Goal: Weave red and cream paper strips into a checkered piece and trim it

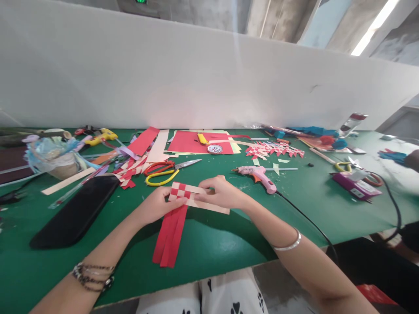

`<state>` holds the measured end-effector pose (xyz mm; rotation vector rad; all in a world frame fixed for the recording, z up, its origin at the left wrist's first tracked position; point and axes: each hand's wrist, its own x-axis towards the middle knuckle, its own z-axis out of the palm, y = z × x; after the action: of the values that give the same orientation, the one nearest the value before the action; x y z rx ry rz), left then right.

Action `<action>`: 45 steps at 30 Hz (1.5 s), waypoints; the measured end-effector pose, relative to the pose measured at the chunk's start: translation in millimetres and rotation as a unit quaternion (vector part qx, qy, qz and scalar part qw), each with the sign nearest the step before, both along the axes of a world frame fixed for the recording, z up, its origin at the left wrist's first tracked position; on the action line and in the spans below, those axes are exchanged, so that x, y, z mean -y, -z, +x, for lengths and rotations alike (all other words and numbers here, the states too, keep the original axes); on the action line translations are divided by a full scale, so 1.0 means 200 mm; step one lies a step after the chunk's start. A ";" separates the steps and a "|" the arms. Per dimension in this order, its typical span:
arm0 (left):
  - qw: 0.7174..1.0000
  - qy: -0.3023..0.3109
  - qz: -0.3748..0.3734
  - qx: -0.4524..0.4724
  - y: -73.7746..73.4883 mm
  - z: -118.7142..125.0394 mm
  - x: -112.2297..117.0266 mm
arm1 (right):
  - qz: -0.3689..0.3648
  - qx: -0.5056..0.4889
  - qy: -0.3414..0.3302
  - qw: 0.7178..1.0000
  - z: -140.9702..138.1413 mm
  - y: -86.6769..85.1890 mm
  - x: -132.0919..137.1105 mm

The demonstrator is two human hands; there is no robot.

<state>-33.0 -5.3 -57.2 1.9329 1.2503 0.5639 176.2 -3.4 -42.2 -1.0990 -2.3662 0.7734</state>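
Between my hands is a woven piece of paper strips (179,192), checkered red and pale pink at its upper left corner. Long red strips (170,237) hang from it toward the table's front edge, and pale strips (218,208) stick out to the right. My left hand (163,201) is closed on the left side of the weave, thumb lying across its front. My right hand (220,192) pinches the pale strips near the checkered part, fingers bent. Just beyond lie scissors (165,171) with red and yellow handles.
A pink glue gun (258,175) lies right of my hands, its cord running off the front edge. A black tray-like object (78,211) is at left. Further back are red paper sheets (186,141), finished-looking woven pieces (275,149) and a purple box (356,185). A co-worker's hand (413,160) shows far right.
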 end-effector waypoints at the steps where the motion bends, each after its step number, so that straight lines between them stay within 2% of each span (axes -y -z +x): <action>1: 1.000 -0.002 0.001 0.000 0.00 0.00 0.00 | -0.002 0.002 0.000 1.000 0.00 0.00 0.00; 15: 1.000 -0.011 -0.011 0.023 0.01 0.02 0.00 | -0.017 0.008 -0.012 1.000 -0.01 0.02 0.00; 23: 0.999 0.010 0.023 0.044 0.02 0.03 0.00 | 0.006 0.004 -0.013 1.000 -0.03 0.05 0.00; 34: 0.999 0.012 0.017 0.043 0.02 0.03 0.01 | -0.010 -0.020 0.043 0.999 -0.07 0.05 0.02; 39: 0.999 0.013 0.006 0.048 0.02 0.03 0.01 | -0.030 -0.059 0.047 0.997 -0.07 0.06 0.01; 45: 0.998 -0.001 0.057 0.015 0.02 0.04 0.02 | -0.041 -0.076 0.043 0.995 -0.08 0.07 0.01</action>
<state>-25.8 -9.2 -61.3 2.0098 1.2242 0.6751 160.6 -5.3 -55.9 -1.1251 -2.1643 0.8967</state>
